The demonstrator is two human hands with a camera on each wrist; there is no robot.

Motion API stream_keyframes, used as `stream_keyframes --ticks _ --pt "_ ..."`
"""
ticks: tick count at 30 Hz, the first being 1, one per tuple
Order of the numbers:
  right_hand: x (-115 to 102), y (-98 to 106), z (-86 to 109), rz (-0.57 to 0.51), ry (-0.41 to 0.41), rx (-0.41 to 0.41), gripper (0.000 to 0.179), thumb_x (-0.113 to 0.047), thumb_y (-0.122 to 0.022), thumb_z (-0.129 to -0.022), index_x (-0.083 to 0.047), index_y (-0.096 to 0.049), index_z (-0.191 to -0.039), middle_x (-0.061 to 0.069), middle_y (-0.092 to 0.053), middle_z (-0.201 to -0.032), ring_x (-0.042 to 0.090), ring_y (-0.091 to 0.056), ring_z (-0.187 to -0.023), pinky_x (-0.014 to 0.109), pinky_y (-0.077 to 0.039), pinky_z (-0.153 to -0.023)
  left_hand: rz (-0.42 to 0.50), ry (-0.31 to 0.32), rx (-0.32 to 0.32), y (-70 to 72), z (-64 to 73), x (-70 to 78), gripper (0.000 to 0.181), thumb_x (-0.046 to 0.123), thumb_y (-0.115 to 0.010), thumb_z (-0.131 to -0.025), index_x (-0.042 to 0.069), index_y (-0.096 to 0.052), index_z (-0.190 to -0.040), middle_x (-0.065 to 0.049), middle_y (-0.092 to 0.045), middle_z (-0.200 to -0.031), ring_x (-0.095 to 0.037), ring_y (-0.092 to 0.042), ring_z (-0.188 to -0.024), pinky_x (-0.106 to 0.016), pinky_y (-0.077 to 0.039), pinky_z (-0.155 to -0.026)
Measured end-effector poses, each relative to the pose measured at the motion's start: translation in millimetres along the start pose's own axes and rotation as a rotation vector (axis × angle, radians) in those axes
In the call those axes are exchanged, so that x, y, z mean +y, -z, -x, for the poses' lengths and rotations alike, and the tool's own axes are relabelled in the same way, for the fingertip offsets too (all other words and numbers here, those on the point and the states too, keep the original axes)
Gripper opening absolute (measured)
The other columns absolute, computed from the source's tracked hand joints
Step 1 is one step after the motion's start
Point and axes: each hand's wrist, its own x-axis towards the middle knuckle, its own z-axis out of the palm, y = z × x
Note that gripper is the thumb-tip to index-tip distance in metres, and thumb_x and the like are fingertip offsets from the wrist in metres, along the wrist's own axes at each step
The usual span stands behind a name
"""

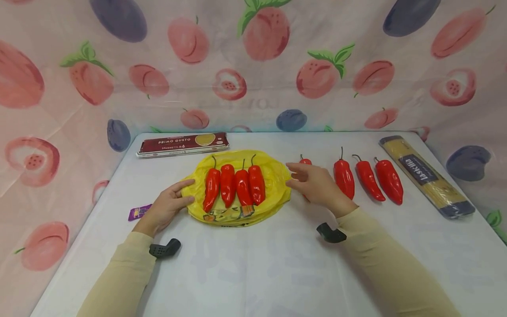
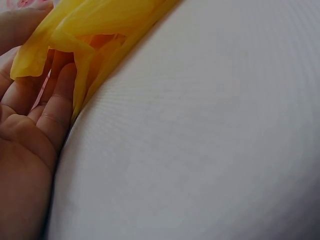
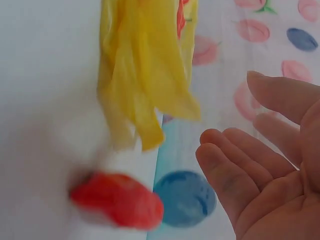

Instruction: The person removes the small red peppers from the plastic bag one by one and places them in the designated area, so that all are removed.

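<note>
Several shiny red peppers (image 1: 227,187) with thin stems lie side by side on a crumpled yellow plastic bag (image 1: 273,180). My left hand (image 1: 169,204) is at the bag's left edge, thumb and fingers apart. In the left wrist view, folds of yellow plastic (image 2: 95,22) cover the ends of its fingers. At the bag's right edge, my right hand (image 1: 318,185) holds nothing, its fingers extended. The right wrist view shows a gap between that hand and the hanging plastic (image 3: 142,70). One red pepper (image 1: 305,161) is partly hidden behind the right hand.
Three more red peppers (image 1: 372,180) lie in a row to the right. A clear spaghetti pack (image 1: 428,176) lies slanted at the far right. A dark red spaghetti pack (image 1: 182,144) is at the back left. Beside my left hand is a small purple packet (image 1: 138,212).
</note>
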Motion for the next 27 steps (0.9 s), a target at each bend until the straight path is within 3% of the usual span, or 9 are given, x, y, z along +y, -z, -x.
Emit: stream_keyframes --ticks 6,11,20,27 --pt "-12 -17 -7.0 -0.066 0.059 -0.051 0.053 -0.02 -0.068 -0.096 -0.006 -0.053 -0.145 0.012 -0.055 -0.144 0.03 -0.059 -0.123 0.04 -0.055 -0.091 -0.008 -0.001 0.003 0.4 -0.8 0.8 0.066 0.013 -0.064 -0.099 0.007 -0.032 -0.156 -0.017 -0.039 -0.155 -0.011 -0.056 -0.12 -0.023 -0.048 -0.098" --pt "-22 -31 -14.8 -0.079 0.06 -0.066 0.055 -0.021 -0.069 -0.095 -0.008 -0.053 -0.145 0.012 -0.055 -0.143 0.03 -0.059 -0.123 0.04 -0.056 -0.09 -0.006 -0.001 -0.001 1.2 -0.9 0.3 0.066 0.012 -0.064 -0.099 0.006 -0.031 -0.156 -0.017 -0.039 -0.155 -0.011 -0.056 -0.12 -0.023 -0.048 -0.098" --pt "-33 -57 -29.1 -0.045 -0.034 -0.112 0.056 -0.023 -0.073 -0.093 -0.017 -0.055 -0.145 0.008 -0.056 -0.14 0.027 -0.054 -0.124 0.036 -0.057 -0.089 0.001 0.002 0.003 0.1 -0.5 -0.3 0.066 0.011 -0.064 -0.098 0.006 -0.032 -0.156 -0.019 -0.039 -0.155 -0.011 -0.056 -0.12 -0.024 -0.049 -0.097" --pt "-33 -68 -35.8 -0.027 -0.043 -0.114 0.06 -0.021 -0.074 -0.092 -0.017 -0.051 -0.148 0.008 -0.054 -0.142 0.027 -0.051 -0.126 0.036 -0.057 -0.089 0.004 -0.004 0.01 -0.4 -0.5 -0.1 0.066 0.008 -0.064 -0.098 0.005 -0.032 -0.155 -0.02 -0.04 -0.154 -0.01 -0.057 -0.118 -0.024 -0.049 -0.096"
